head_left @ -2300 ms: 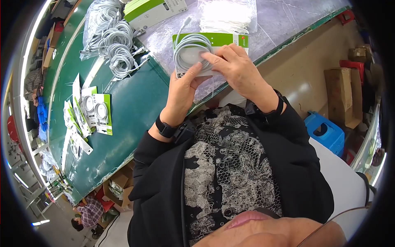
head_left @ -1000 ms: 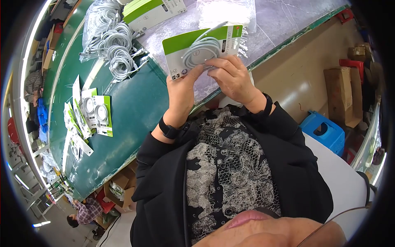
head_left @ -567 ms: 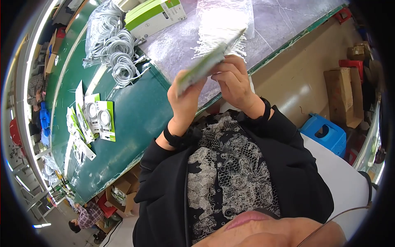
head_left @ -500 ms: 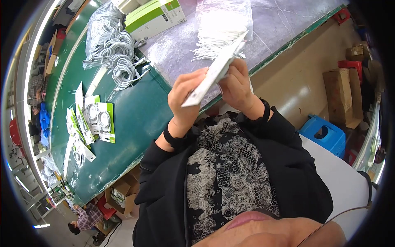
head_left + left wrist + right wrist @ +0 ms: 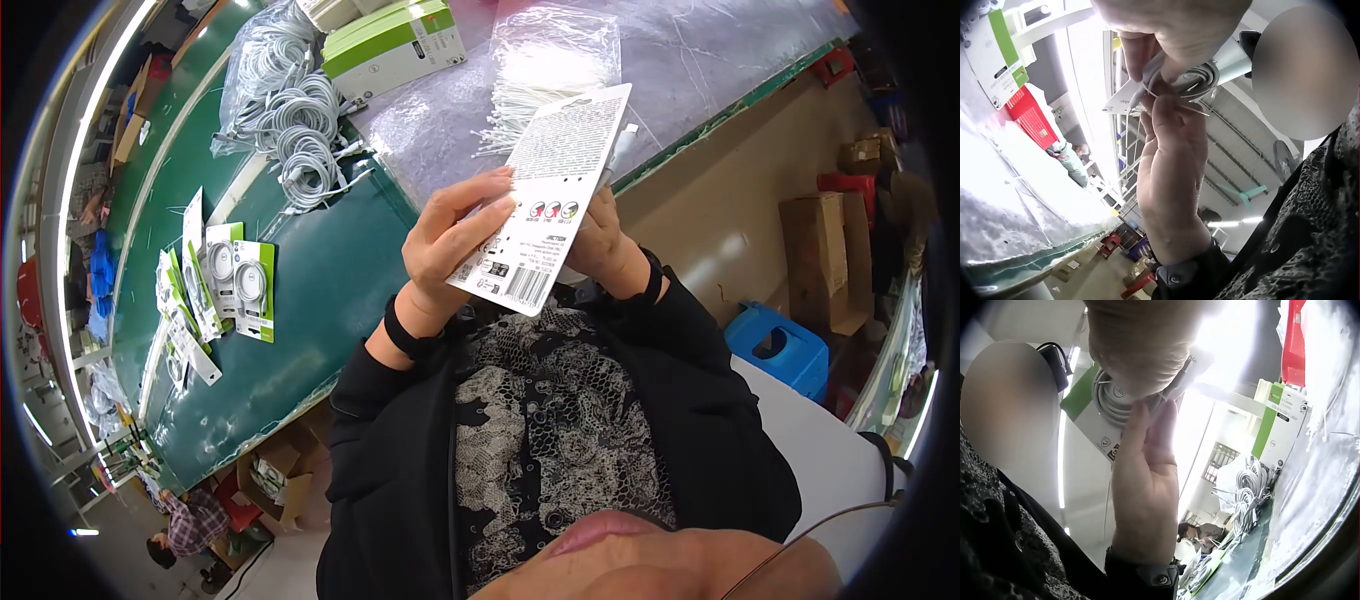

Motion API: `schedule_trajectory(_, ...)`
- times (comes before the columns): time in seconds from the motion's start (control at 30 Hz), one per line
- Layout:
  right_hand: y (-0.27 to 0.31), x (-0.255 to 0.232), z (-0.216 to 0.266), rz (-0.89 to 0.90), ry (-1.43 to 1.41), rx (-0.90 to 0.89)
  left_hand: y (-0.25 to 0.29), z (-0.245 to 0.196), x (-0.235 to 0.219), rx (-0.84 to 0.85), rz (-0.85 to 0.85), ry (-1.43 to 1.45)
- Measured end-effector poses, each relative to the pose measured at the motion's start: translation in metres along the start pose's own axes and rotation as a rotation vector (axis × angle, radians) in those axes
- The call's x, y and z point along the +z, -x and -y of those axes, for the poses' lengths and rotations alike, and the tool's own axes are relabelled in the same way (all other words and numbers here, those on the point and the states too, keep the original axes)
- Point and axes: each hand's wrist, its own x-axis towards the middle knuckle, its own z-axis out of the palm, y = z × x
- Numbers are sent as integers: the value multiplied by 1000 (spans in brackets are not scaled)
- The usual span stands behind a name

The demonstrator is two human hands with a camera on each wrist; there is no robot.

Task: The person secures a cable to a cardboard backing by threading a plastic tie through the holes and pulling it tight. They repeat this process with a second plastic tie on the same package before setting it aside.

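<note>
- Now the white blister-style card with printed black text is up between your hands, tilted, with its back towards the head camera. It has just been turned over from its green-topped front, so the coil lies on the side facing away and the head view no longer helps you judge how it sits.
- On that far side, the round coil of pale grey cable rests against the card; its plug pokes out past the right edge.
- Your left hand grips the card by one long side, fingers across the printed back and thumb on the coil side.
- Your right hand is behind the card, fingertips pinching at the coil, where a thin white strip sticks out.
- Ahead, the card's upper end overlaps the clear bag in view; whether they touch, you can't tell.
- Its lower corner points towards your patterned shirt, leaving less room on that side.
- Leftward, bare green tabletop stretches to the packaged cable cards; rightward, the table edge falls off to the floor.
</note>
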Motion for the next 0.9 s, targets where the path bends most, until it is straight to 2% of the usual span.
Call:
schedule_trajectory(0.17,3,2,0,26,-13,5,2,0,0,-15,-16,-21)
schedule_trajectory(0.23,2,6,2,21,-104,66,4,0,-1,-74,-55,-47)
schedule_trajectory(0.3,6,8,3,18,-147,94,2,-1,-1,-53,-54,-45)
schedule_trajectory(0.4,19,11,12,157,-536,564,-1,-3,-3,-13,-60,-44)
schedule_trajectory(0.43,18,11,16,158,-536,559,-2,-4,-4,-8,-63,-38)
schedule_trajectory(0.53,9,8,31,1,-928,900,-2,-6,-5,-8,-69,-23)
schedule_trajectory(0.57,4,8,33,2,-927,902,-2,-7,-5,-17,-74,1)
schedule_trajectory(0.67,-11,6,39,-44,-2176,875,-3,-8,-4,-30,-81,55)
schedule_trajectory(0.9,-2,29,36,14,-2346,866,-4,-12,-12,-63,-31,39)
